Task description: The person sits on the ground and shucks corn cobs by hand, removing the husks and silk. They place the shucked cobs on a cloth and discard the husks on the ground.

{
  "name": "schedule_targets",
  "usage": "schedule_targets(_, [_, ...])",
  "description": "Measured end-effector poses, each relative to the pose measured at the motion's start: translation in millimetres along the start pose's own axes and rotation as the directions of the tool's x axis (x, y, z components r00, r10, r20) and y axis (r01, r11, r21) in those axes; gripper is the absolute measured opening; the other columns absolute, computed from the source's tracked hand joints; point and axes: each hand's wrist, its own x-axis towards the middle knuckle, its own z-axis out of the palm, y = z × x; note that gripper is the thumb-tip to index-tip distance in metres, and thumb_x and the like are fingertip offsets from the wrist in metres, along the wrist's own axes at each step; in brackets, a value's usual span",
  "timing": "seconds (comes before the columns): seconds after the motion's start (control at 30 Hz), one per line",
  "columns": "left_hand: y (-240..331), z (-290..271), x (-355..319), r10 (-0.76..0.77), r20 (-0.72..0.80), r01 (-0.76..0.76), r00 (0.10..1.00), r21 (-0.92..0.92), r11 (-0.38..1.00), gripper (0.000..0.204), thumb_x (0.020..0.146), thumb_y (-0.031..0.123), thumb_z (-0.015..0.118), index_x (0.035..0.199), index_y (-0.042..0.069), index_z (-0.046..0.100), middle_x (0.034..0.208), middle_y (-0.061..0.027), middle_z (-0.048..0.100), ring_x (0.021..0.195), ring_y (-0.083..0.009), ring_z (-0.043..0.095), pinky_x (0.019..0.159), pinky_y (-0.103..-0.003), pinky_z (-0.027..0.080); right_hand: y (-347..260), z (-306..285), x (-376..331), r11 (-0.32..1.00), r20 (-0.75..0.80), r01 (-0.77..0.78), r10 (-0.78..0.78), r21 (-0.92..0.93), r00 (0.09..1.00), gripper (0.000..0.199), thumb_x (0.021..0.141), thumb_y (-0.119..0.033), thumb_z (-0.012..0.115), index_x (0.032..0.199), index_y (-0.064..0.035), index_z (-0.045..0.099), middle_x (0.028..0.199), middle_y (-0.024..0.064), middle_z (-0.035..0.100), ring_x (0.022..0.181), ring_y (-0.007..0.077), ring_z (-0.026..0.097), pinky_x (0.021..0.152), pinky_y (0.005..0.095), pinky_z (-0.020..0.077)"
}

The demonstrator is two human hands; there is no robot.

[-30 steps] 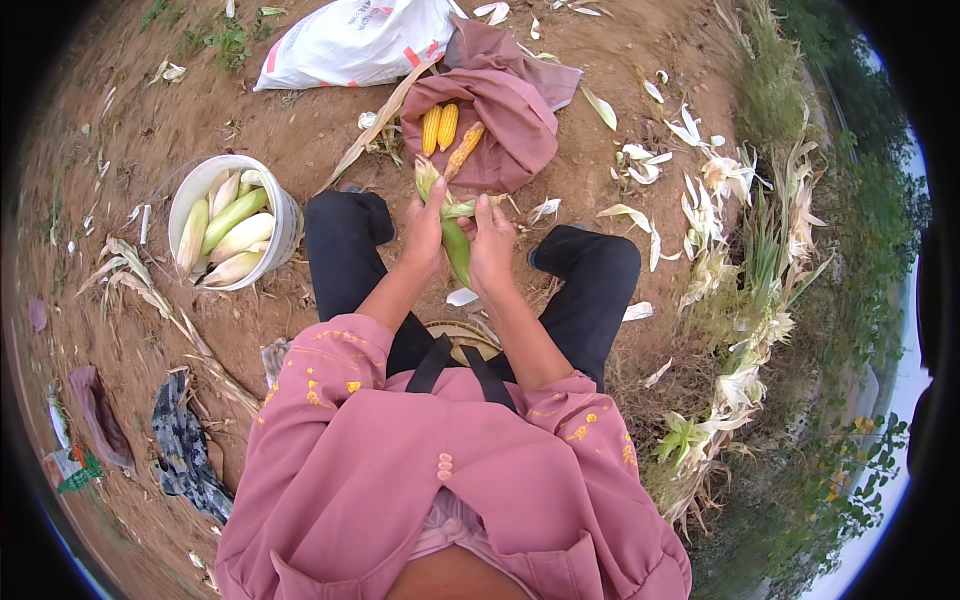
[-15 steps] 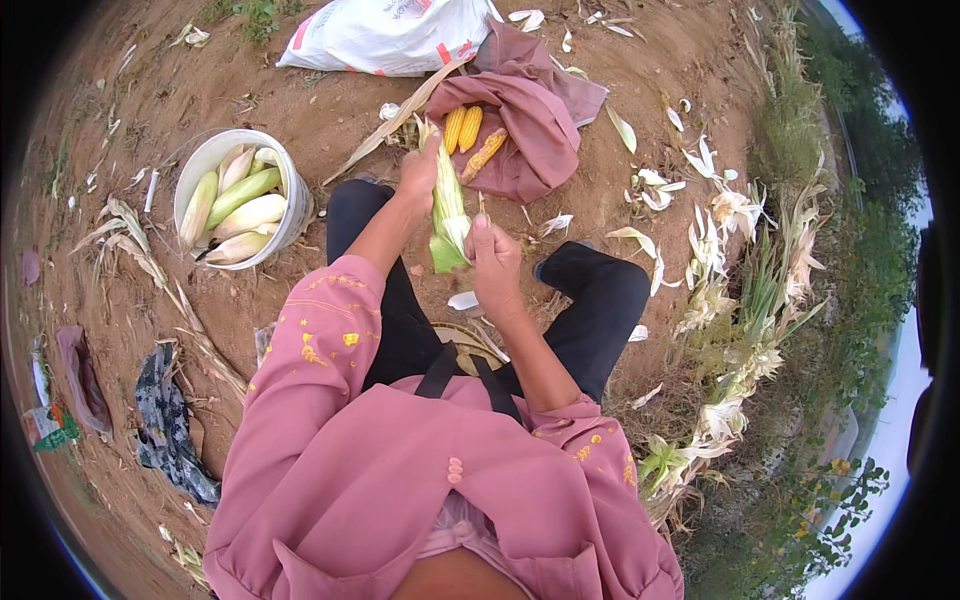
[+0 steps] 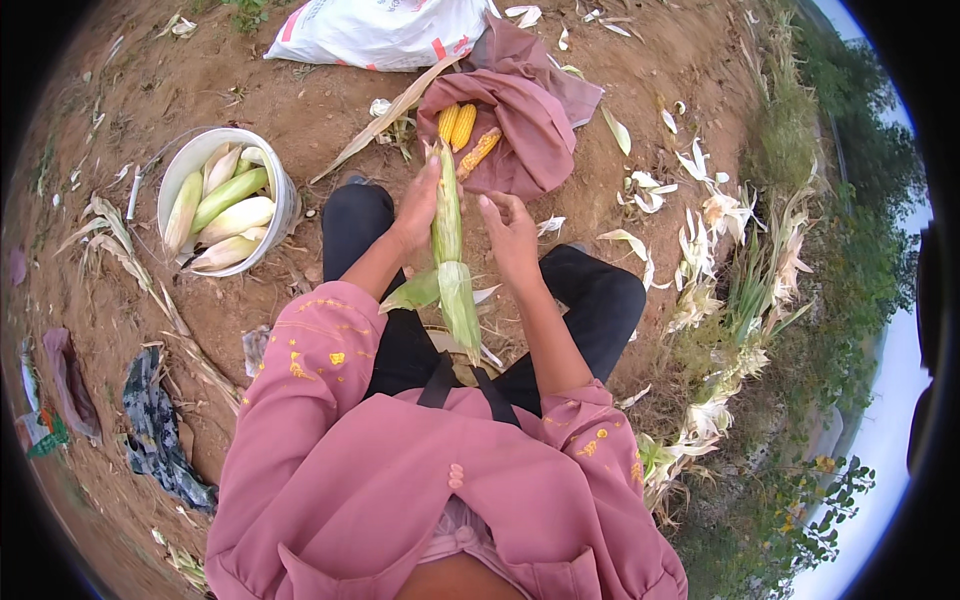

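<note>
My left hand (image 3: 415,208) grips an ear of corn (image 3: 448,225) near its upper end, above my lap. Its green husk is partly peeled, with loose leaves hanging down toward me and out to the left. Just right of the ear and apart from it is my right hand (image 3: 513,240), its fingers curled and the thumb raised. Whatever lies within those fingers is hidden. Beyond my hands, yellow husked corn cobs (image 3: 463,125) lie in the mouth of a dull red cloth sack (image 3: 530,150).
A white bucket (image 3: 287,208) of unhusked ears stands at the left. At the top lies a white sack (image 3: 370,35). Husk leaves (image 3: 695,250) litter the dirt on the right, beside weeds. A camouflage cloth (image 3: 160,430) lies at lower left.
The ear's husk now hangs lower, its loose leaves toward my lap. My right hand has moved up and right, off the ear. The small pointed thing at its thumb no longer shows.
</note>
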Motion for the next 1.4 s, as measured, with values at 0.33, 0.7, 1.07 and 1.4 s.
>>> schedule_targets(0.33, [-3,3,-8,0.073,0.035,-0.080,0.997,0.287,0.955,0.056,0.095,0.048,0.025,0.114,0.002,0.049,0.099,-0.0055,0.053,0.090,-0.0124,0.049,0.083,-0.026,0.040,-13,22,25,0.981,-0.025,0.059,-0.065,-0.186,0.998,0.025,0.080,-0.018,0.063,0.092,0.0037,0.066,0.072,0.0087,0.066,0.064,0.0099,0.060,0.063,0.0253,0.0483])
schedule_targets(0.7, [7,11,-14,0.139,0.057,-0.150,0.989,0.274,0.950,0.054,0.095,0.048,0.027,0.112,0.003,0.050,0.094,-0.0029,0.054,0.082,-0.0106,0.049,0.076,-0.025,0.042,-16,27,25,0.946,-0.142,0.055,-0.105,-0.318,0.984,0.024,0.074,-0.019,0.061,0.083,0.0029,0.066,0.067,0.0173,0.063,0.060,0.0216,0.064,0.058,0.0319,0.0485])
schedule_targets(1.07, [2,9,-14,0.115,0.160,-0.158,0.980,0.292,0.943,0.049,0.092,0.048,0.035,0.103,0.003,0.053,0.092,-0.0029,0.054,0.082,-0.0095,0.049,0.077,-0.025,0.041,0,21,26,0.996,-0.083,-0.048,0.054,0.072,0.995,0.023,0.078,-0.017,0.059,0.082,0.0049,0.062,0.068,0.0113,0.064,0.060,0.0129,0.060,0.057,0.0300,0.0472])
schedule_targets(1.4, [-2,10,-15,0.299,0.294,-0.414,0.908,0.507,0.756,0.031,0.090,0.031,0.050,0.102,0.002,0.053,0.090,-0.0025,0.055,0.080,-0.0078,0.050,0.073,-0.024,0.043,50,22,29,0.839,-0.063,-0.286,0.353,0.463,0.934,0.018,0.084,-0.013,0.052,0.083,0.0030,0.059,0.070,0.0040,0.059,0.058,0.0125,0.053,0.053,0.0286,0.0429])
